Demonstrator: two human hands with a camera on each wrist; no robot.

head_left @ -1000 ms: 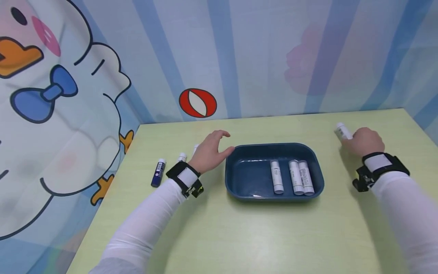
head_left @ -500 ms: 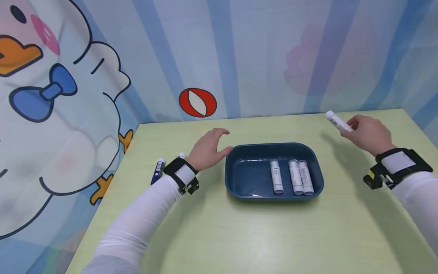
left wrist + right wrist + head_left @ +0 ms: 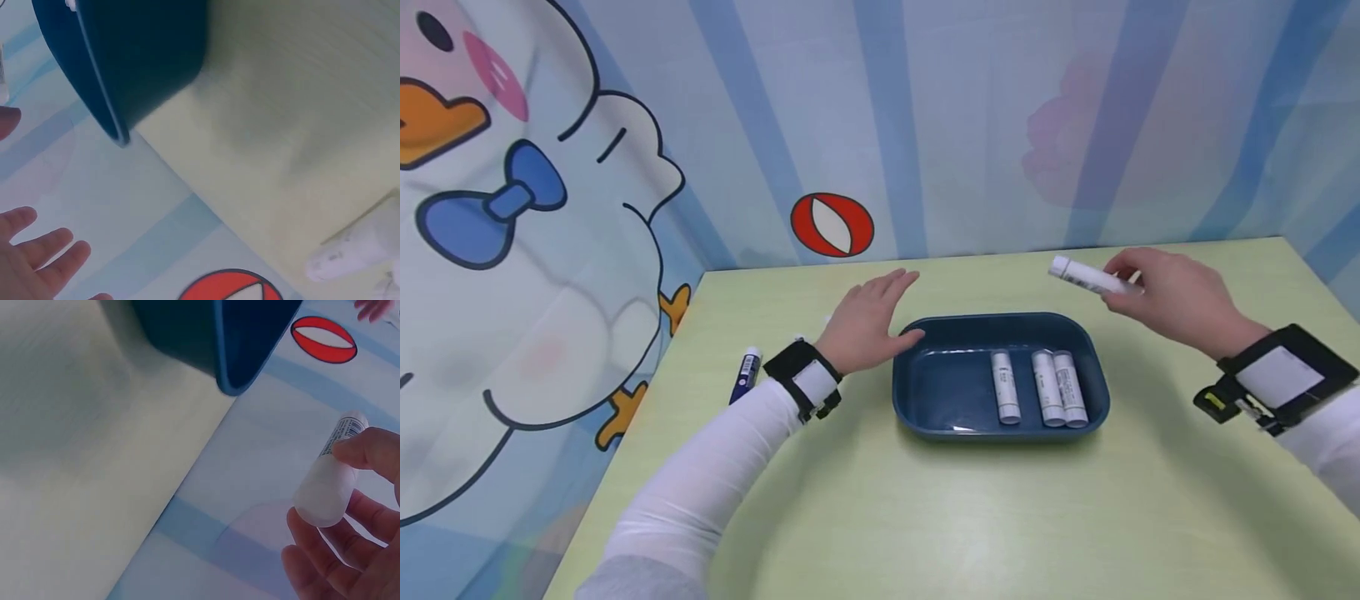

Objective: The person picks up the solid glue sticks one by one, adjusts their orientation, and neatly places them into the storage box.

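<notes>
A white tube (image 3: pixel 1090 277) is being gripped at one end between the thumb and fingers (image 3: pixel 319 550) of the right hand (image 3: pixel 1183 300). It is being held off the worktop (image 3: pixel 985 517), near the far right corner of a dark blue tray (image 3: pixel 951 392), its other end being pointed leftward. On that side, the tray's inside is being bounded by its raised rim.

The left hand (image 3: pixel 861 325) is being held with its fingers extended and its thumb spread apart, and the tray's left corner is being overlapped by the thumb in the head view; whether the rim is being touched cannot be told.

Inside the tray, the right part is being taken up by a close pair, the middle tube (image 3: pixel 1048 389) and the rightmost tube (image 3: pixel 1071 389); a separate lone tube (image 3: pixel 1006 387) is being kept just to their left.

To the left, a navy tube (image 3: pixel 746 375) is being partly covered by the left sleeve (image 3: pixel 677 492). More white tubes are being largely hidden behind the left hand and its black wristband (image 3: pixel 805 379); one white cylinder (image 3: pixel 353 250) is being shown blurred in the left wrist view. The worktop's far edge is being backed by a striped cloth (image 3: pixel 970 125), on which a red ball print (image 3: pixel 832 225) is being displayed.
</notes>
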